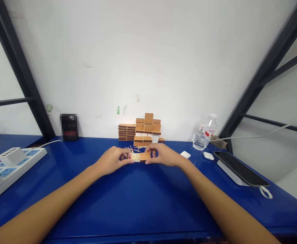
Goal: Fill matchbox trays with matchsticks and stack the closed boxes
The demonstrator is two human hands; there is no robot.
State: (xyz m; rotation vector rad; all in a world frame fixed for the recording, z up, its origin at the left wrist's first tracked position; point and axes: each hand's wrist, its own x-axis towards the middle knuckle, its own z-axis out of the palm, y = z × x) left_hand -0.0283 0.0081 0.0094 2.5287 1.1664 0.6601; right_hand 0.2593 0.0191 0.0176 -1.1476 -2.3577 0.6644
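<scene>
Between my hands a matchbox lies half open on the blue table, its white inner tray slid out to the left. Red-tipped matches fill the visible part of the tray. My left hand pinches the tray's left end between thumb and fingers. On the right, my right hand grips the orange sleeve by its far and near edges. Loose matches lie scattered just behind the box. Several more matchboxes are piled against the wall, beside a neat stack of matchboxes to their left.
A white power strip with plugs lies at the left, near a blurred dark object. To the right are a water bottle, a small white case, another white item and a phone raised on a white box.
</scene>
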